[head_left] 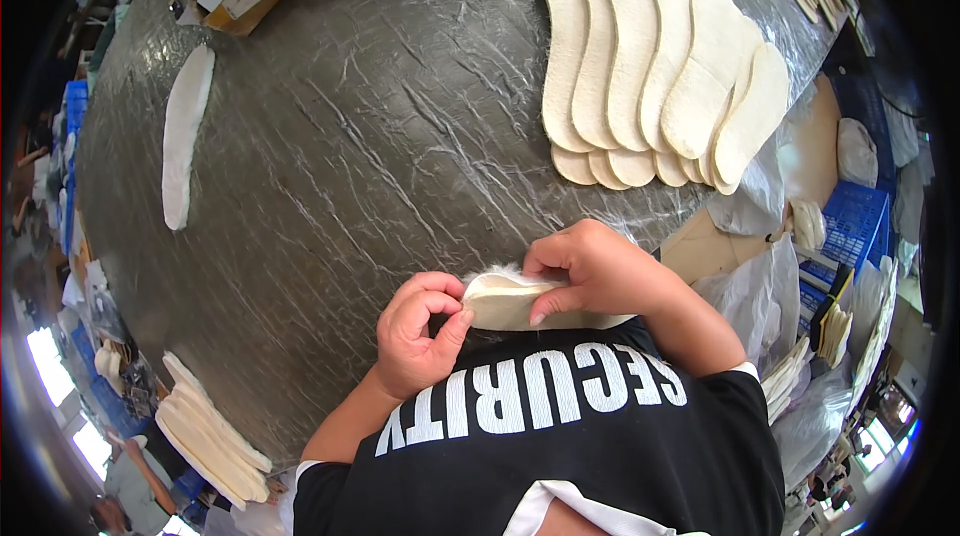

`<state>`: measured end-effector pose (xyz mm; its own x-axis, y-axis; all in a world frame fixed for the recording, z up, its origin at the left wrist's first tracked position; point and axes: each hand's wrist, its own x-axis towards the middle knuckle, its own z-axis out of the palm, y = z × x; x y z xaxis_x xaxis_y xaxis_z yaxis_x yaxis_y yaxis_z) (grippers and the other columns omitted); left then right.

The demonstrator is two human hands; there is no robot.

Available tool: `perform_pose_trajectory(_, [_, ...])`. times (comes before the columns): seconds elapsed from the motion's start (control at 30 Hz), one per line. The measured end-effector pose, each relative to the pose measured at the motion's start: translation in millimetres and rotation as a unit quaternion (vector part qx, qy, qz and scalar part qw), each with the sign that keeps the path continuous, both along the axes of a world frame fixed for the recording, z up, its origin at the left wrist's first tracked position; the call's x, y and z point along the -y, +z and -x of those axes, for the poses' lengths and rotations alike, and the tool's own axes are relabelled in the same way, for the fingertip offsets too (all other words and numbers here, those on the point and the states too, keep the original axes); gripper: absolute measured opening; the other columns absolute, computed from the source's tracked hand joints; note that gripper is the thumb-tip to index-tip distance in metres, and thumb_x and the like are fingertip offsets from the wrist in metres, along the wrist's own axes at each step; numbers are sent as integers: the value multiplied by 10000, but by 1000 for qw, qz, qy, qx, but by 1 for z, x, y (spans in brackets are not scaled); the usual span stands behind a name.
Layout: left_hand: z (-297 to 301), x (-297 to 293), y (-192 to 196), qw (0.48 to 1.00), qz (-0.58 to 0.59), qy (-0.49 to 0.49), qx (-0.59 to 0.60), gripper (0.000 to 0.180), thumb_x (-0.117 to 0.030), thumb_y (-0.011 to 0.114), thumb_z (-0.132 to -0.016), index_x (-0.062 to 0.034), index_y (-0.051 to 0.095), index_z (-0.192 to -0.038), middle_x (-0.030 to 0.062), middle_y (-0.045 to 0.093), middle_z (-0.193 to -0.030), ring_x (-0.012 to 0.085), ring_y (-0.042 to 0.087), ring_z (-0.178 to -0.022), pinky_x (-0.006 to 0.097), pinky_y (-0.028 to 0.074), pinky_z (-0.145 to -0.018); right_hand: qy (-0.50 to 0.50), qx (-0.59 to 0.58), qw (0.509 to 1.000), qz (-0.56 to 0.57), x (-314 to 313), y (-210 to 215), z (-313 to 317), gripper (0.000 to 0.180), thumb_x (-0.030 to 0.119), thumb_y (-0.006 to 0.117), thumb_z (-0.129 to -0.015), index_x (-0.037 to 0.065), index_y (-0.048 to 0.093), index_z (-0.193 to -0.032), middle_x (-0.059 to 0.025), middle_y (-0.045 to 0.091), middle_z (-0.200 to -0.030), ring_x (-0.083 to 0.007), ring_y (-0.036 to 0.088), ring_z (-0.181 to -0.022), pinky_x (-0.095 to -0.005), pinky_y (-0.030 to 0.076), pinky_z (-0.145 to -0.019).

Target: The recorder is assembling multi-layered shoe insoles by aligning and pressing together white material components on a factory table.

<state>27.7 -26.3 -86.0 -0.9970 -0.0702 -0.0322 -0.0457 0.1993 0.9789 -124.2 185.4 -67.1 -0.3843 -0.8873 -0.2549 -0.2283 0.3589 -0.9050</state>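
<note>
Close in front of my chest, a cream insole [497,311] with a fluffy white pile along its far edge is held between both hands. My left hand [415,331] pinches its left end between thumb and fingertips. Farther along the insole, my right hand [592,274] grips it, with the thumb on the near face and the fingers over the far edge. Its right end runs on beneath my right wrist. A pale edge folds over near the left end; whether this is a second layer I cannot tell.
Overlapping cream insoles [625,56] fan out at the far right of the dark, wrinkled plastic-covered table [330,166]. A single white fluffy insole [187,136] lies at the left. Another insole stack [210,433] sits near left. Blue crates [857,221] and plastic bags stand beyond the right edge.
</note>
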Motion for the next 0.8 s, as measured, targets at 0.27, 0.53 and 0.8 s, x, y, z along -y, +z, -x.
perform_pose_trajectory(0.27, [27,7,16,988,92,-78,-94,286,-90,822,-716,-28,634,-922,155,605,-1062,266,614,-922,345,513,-762,13,28,999,-18,6,6,-4,346,241,836,-673,18,658,-869,-150,660,-756,-338,641,-704,-401,482,-634])
perform_pose_trajectory(0.53, [40,8,24,973,99,-174,-115,251,-54,805,-693,-43,628,-871,123,629,-1039,298,608,-905,399,462,-827,23,22,999,-3,11,2,-8,317,213,831,-676,22,663,-866,-152,657,-741,-356,636,-716,-412,483,-651])
perform_pose_trajectory(0.8, [33,5,18,977,101,-142,-122,229,-54,804,-691,-54,603,-801,82,656,-889,259,618,-789,379,450,-739,74,-30,997,19,13,-7,-12,295,284,789,-730,41,663,-841,-113,634,-730,-340,620,-716,-417,478,-631])
